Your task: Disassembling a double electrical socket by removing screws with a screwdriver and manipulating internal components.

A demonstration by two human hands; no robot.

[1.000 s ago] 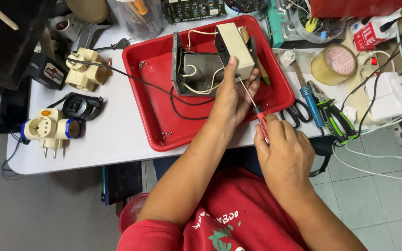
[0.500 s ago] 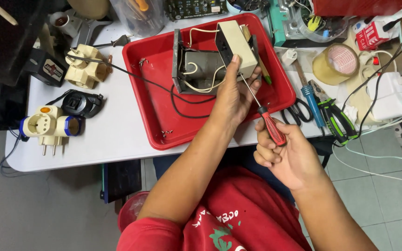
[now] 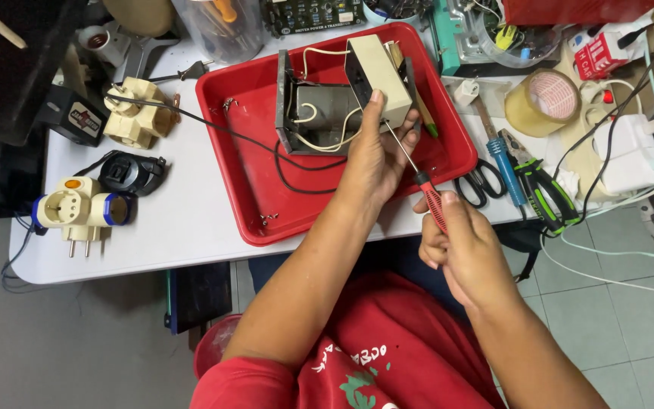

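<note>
The left hand is closed around the lower end of a cream box-shaped cover, thumb on one side and fingers wrapped over the other, holding it tilted above the red tray. Left of it in the tray sits the open dark metal chassis of the unit, its cream wires looped loose and a black cable trailing out over the tray's rim towards the cream multi-socket adapter on the white table. To judge from this, the casing is already apart: the cover is lifted off the chassis while the wires run between the two. A few small screws lie loose on the tray floor.

To the right, the right hand is fisted round the red handle of a screwdriver, whose thin shaft slants up to the cover's edge near the left fingertips; whether the tip sits in a screw cannot be told. Work on the cover looks still in progress. Further right lie scissors, a blue-handled tool, green-and-black pliers and a roll of tape.
</note>
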